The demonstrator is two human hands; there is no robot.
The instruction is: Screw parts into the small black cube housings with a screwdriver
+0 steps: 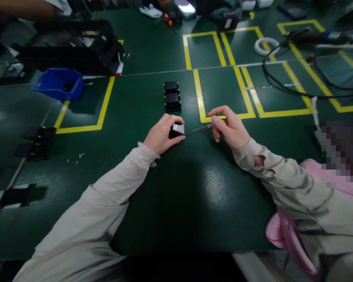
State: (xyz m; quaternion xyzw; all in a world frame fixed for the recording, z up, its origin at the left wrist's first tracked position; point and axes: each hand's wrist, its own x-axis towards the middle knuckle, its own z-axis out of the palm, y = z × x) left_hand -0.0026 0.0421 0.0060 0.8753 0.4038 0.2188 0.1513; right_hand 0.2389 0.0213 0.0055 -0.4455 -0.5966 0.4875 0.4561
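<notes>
My left hand (164, 134) is closed around a small black block (178, 129) with a pale, shiny top, holding it at the table. Between the fingers of my right hand (230, 128) is the handle of a screwdriver (198, 129). Its thin metal shaft points left, and the tip meets or nearly meets the lower right edge of the block. Just beyond my left hand stand two black blocks (172, 96) in a row, with small shiny screws along their sides. Several loose screws (80, 156) lie to the left of my left forearm.
At the left are a blue bin (60, 84), a long black rack (67, 47) and more black parts (38, 143). Yellow tape (198, 92) marks rectangles on the green table (176, 211). A white tape roll (266, 46) and a black cable (278, 80) lie at the right.
</notes>
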